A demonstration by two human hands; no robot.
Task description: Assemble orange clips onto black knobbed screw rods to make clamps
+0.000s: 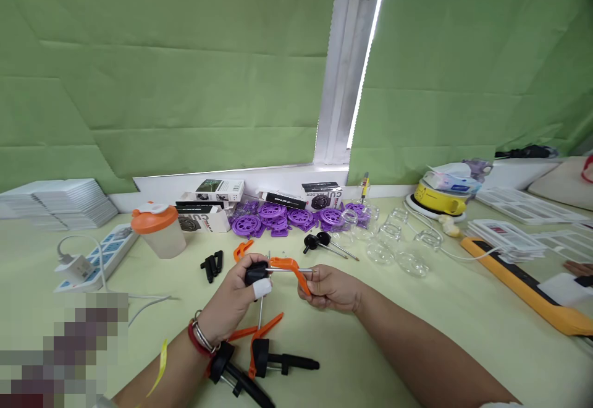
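Note:
My left hand (236, 300), with white tape round its thumb, is closed on a black part (255, 273) from which a thin metal rod (282, 269) runs to the right. Pinched in my right hand (331, 289) is a curved orange lever (293, 266), which lies against the rod. Below my hands rest two black-and-orange assemblies (260, 358), each with a black handle (296, 361). Just behind my left hand is another orange lever (243, 249). Two black knobs with metal rods (323, 241) lie farther back.
Purple wheel-shaped parts (273, 213) are heaped before small boxes (323, 195). Several clear cups (386, 241) stand right of them. Left are black cylinders (212, 266), an orange-lidded cup (160, 232) and a power strip (109, 256). A yellow-and-black tool (514, 281) lies at right.

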